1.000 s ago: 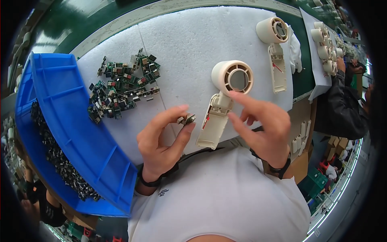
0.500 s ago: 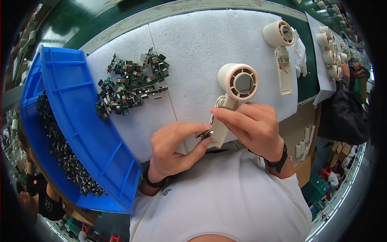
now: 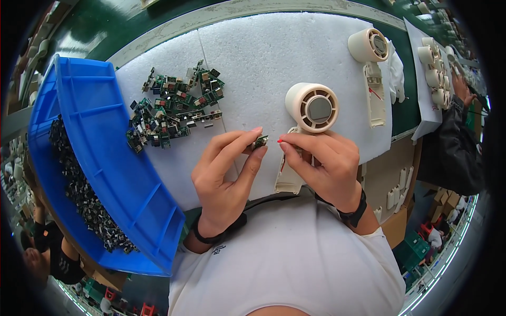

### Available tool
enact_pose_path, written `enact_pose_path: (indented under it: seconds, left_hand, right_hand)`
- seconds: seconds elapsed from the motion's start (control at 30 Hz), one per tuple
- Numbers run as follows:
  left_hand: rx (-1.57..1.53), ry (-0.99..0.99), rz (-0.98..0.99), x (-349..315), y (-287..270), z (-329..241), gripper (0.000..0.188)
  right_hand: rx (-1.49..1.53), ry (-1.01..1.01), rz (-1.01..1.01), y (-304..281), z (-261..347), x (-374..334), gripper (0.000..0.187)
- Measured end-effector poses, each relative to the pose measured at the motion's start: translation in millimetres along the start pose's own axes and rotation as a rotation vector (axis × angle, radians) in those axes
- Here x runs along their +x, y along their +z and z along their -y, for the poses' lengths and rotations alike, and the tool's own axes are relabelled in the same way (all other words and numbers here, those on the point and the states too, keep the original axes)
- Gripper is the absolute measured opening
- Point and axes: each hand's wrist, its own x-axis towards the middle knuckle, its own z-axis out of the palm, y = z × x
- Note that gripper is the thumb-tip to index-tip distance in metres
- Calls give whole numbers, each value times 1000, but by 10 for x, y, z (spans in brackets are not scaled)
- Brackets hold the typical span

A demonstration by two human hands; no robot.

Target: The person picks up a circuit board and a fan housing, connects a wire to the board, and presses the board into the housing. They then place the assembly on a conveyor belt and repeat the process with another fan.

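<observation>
My left hand [image 3: 224, 176] pinches a small green circuit board [image 3: 260, 141] between thumb and fingertips. Facing it across a short gap, my right hand [image 3: 328, 166] grips a small red piece [image 3: 280, 140], which looks like a wire end or plug. Beneath the right hand lies a cream handheld fan [image 3: 320, 108], its round grille facing up. The fan's opened handle [image 3: 289, 179] runs toward me, partly hidden by my right fingers, and a thin red wire shows inside.
A loose pile of circuit boards [image 3: 171, 108] lies left on the white foam sheet [image 3: 253, 58]. The blue bin [image 3: 100, 126] beside it holds many small dark parts [image 3: 87, 200]. A second opened fan [image 3: 368, 46] lies at far right. A co-worker's sleeve [image 3: 453, 147] shows beyond.
My left hand has raised the circuit board up and slightly left. My right hand has shifted slightly, still holding the red piece. The fan has stayed nearly in place.
</observation>
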Motion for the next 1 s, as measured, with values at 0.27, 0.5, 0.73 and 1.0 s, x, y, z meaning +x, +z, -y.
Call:
enact_pose_path:
  seconds: [0.27, 0.5, 0.73, 1.0]
  left_hand:
    - [-44, -69, -28, 22, 95, -53, 33]
    - [-105, -53, 115, 44, 60, -20, 33]
    - [-45, -20, 133, -29, -23, -147, 34]
    - [-158, -55, 233, 48, -78, -91, 35]
  right_hand:
    - [76, 92, 8, -12, 62, 12, 9]
    - [106, 147, 54, -65, 37, 27, 9]
    - [137, 140, 98, -150, 125, -29, 9]
    - [251, 153, 210, -224, 24, -10, 12]
